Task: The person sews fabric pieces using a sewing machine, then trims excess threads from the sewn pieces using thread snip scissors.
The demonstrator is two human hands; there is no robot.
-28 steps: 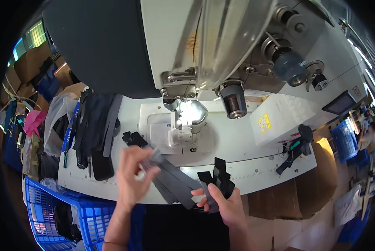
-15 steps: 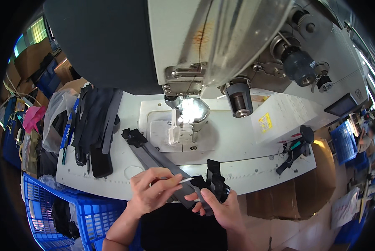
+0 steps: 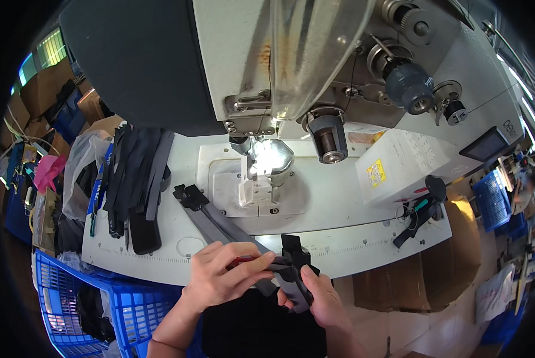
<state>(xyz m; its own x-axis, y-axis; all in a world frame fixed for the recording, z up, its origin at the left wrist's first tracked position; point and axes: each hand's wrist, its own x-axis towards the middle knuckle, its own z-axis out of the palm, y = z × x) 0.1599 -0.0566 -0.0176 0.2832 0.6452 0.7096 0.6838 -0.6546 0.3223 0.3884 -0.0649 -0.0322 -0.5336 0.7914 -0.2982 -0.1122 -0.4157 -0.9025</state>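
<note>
My left hand [image 3: 222, 277] is closed around a slim red tool [image 3: 243, 260], mostly hidden by the fingers, so its kind does not show. Its fingertips reach the end of a dark grey webbing strap fitted with a black plastic buckle [image 3: 292, 246]. Closed on that strap and buckle from the right is my right hand [image 3: 322, 293], thumb on top. Beneath the hands, another grey webbing strap [image 3: 216, 224] runs up and left across the sewing machine table, with black buckle parts [image 3: 191, 197] at its far end.
The sewing machine [image 3: 261, 161] stands ahead, its needle area brightly lit. Left lie a pile of dark straps [image 3: 136, 170] and a black phone [image 3: 145, 236]. A blue plastic basket [image 3: 115, 286] sits at the lower left, a cardboard box [image 3: 422, 277] at the lower right.
My left hand has moved slightly right, onto the strap end. The tool's white tip no longer shows, while its red part does. The buckle has shifted left and tilted in my right hand.
</note>
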